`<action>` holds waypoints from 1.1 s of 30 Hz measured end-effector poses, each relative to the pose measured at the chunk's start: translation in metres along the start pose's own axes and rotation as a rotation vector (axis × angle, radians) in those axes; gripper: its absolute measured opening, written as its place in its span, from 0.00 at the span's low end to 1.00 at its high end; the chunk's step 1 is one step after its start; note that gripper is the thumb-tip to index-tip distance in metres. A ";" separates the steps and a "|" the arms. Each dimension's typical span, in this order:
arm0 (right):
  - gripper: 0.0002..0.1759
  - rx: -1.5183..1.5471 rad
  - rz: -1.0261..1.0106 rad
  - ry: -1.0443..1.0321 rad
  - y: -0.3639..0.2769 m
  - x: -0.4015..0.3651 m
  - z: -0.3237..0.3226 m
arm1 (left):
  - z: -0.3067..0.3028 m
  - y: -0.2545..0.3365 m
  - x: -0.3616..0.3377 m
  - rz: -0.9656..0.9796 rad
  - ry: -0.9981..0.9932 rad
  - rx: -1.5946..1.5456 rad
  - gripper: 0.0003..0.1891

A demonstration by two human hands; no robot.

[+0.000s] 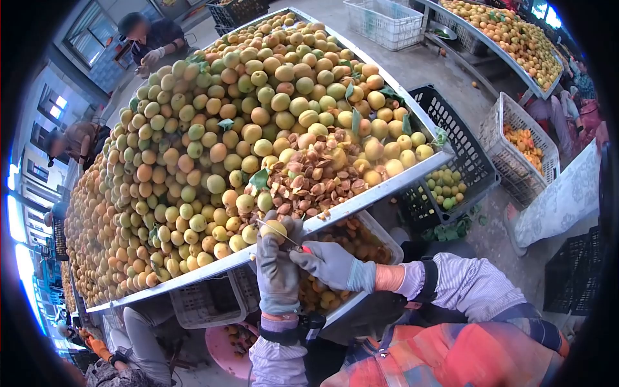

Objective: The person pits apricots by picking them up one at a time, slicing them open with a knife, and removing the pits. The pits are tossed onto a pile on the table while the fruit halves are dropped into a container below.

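Observation:
My left hand (277,264), in a grey glove, holds a yellow-green apricot (273,232) just over the near edge of the fruit table (367,200). My right hand (332,263), also gloved, is closed round the red handle of a thin metal tool (304,249). The tool's thin shaft reaches across the apricot. Beyond my hands, a pile of brown pits (313,177) lies on the table beside a large heap of whole apricots (193,148). Below my right hand, a crate (387,242) contains orange and yellow fruit pieces, partly hidden by my hands.
A black crate (480,151) with green fruit stands right of the table. Further right are a white crate (548,145) with orange pieces and a second fruit table (496,35). A pink basin (222,355) is below. Co-workers (151,39) sit along the far left side.

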State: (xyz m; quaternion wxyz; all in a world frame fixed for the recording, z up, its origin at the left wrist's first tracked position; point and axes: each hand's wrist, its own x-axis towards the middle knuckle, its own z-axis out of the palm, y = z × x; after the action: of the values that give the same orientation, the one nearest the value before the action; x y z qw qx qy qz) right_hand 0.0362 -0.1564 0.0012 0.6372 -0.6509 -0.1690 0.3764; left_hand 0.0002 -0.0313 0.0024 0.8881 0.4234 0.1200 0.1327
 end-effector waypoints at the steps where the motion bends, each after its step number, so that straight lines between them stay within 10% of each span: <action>1: 0.19 -0.080 -0.225 0.077 0.013 0.006 0.003 | 0.000 -0.001 -0.001 -0.033 -0.015 -0.070 0.30; 10: 0.28 0.009 0.188 -0.121 -0.034 -0.003 -0.011 | 0.006 0.012 0.005 0.092 -0.007 0.156 0.29; 20: 0.23 -0.133 -0.281 0.110 0.003 0.004 0.000 | 0.001 -0.007 -0.002 -0.131 -0.032 -0.013 0.29; 26: 0.26 -0.072 0.113 -0.068 -0.016 0.001 -0.009 | 0.021 0.006 -0.002 0.085 -0.004 0.201 0.26; 33: 0.28 -0.120 -0.108 0.024 -0.007 -0.002 -0.006 | 0.008 0.000 -0.003 0.000 -0.019 0.191 0.26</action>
State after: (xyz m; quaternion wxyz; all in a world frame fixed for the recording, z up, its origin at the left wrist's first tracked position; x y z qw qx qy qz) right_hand 0.0411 -0.1606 0.0077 0.6184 -0.6823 -0.2186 0.3229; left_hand -0.0005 -0.0381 0.0082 0.8448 0.5074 0.1237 0.1168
